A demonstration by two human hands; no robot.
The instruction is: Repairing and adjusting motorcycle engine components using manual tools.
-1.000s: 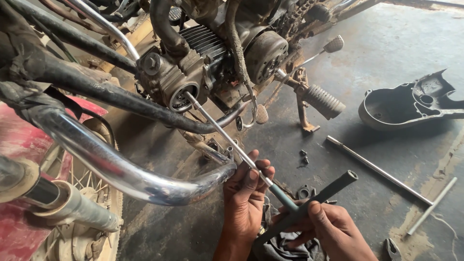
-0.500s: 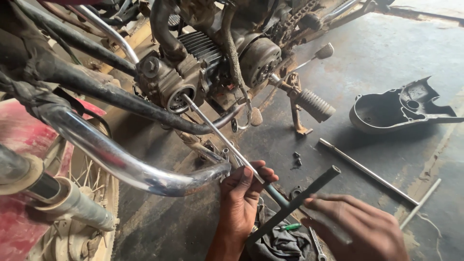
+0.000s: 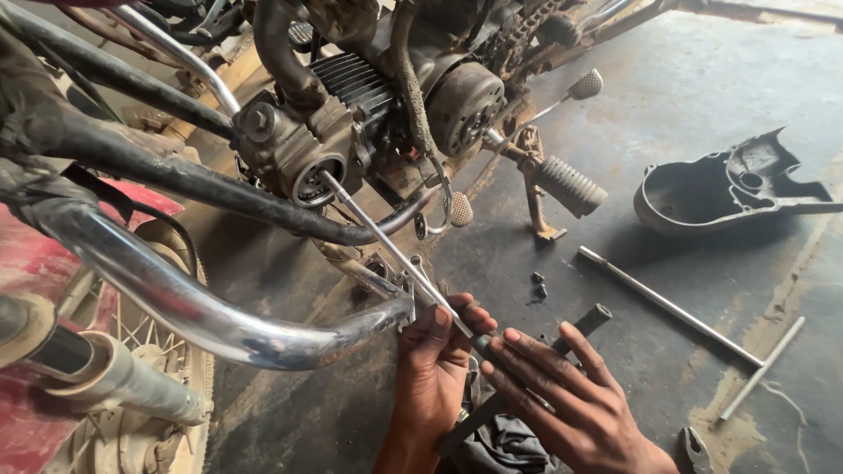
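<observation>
motorbike engine (image 3: 369,123) up on the left, over the grey floor (image 3: 702,79) | long thin rod (image 3: 386,241) goes from engine down to hands | left hand (image 3: 439,369) grip shut around rod's low end | right hand (image 3: 571,404) fingers flat on dark bar (image 3: 590,320), grip not closed

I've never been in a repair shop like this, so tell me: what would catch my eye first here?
Probably the grimy motorcycle engine at top centre, with a long thin rod running from its round opening down to the two hands. The left hand grips the rod near its lower end, and the right hand lies over a dark bar beside it. A shiny chrome exhaust pipe sweeps across the left, and a removed engine cover lies on the floor at right.
</observation>
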